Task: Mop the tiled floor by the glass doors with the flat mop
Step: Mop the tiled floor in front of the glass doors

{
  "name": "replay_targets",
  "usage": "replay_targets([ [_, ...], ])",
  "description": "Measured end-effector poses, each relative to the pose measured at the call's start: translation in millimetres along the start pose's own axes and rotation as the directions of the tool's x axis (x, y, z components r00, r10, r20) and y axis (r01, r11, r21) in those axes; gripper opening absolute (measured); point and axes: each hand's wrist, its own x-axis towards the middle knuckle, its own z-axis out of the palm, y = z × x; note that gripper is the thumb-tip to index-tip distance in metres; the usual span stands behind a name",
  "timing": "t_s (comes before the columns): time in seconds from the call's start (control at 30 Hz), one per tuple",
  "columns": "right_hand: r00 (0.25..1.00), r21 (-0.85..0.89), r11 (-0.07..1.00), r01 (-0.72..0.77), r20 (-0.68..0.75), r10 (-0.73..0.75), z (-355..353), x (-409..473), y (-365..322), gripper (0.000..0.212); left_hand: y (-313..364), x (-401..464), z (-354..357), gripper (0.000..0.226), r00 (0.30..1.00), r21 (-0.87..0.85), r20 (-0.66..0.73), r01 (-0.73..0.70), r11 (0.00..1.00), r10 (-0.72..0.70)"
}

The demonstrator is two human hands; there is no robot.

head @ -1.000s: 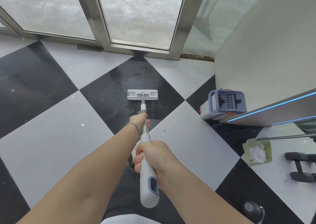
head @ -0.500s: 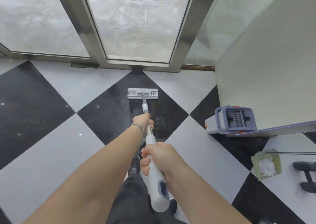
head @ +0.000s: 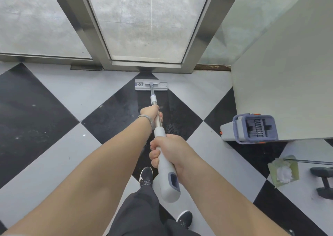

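The flat mop's white head (head: 151,85) lies flat on the tip of a black tile, close to the steel frame of the glass doors (head: 146,65). Its metal pole (head: 153,98) runs back toward me into a thick white handle (head: 169,180). My left hand (head: 151,113) grips the pole further down, a bracelet on its wrist. My right hand (head: 168,150) grips the white handle near its upper end. Behind the mop head the black tile (head: 115,116) looks wet and streaked.
A grey-blue mop bucket (head: 252,128) stands at the right against a white wall (head: 281,77). Beyond it lie a green dustpan with white debris (head: 283,171) and dark dumbbells (head: 324,181). My black shoes (head: 146,176) and dark trousers show below the handle.
The mop head has slid forward across the black tile to the foot of the glass door. I have stepped closer, so the doors and the bucket look nearer.
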Motion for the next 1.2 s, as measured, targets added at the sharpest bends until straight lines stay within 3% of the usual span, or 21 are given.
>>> replay_targets([
  [0.3,0.999,0.010,0.999,0.035,-0.002,-0.035,5.3,24.9,-30.0,0.017,32.5,23.7,13.4,0.005,1.000,0.006,0.003,0.013,1.000,-0.013],
  [0.53,0.997,0.002,0.998,0.055,-0.046,-0.055,-19.5,18.3,-22.7,0.010,14.8,20.7,31.1,0.006,1.000,-0.011,0.009,0.001,1.000,-0.001],
  [1.0,0.993,0.017,1.000,0.026,-0.113,-0.024,-89.6,-50.5,57.5,0.010,-96.5,-39.2,60.5,0.019,1.000,0.108,0.014,0.012,0.994,-0.014],
  [1.2,0.996,0.066,0.998,0.004,-0.091,0.002,-118.1,-81.4,94.0,0.008,-146.1,-70.2,59.4,0.014,1.000,0.132,0.005,0.011,0.991,-0.012],
])
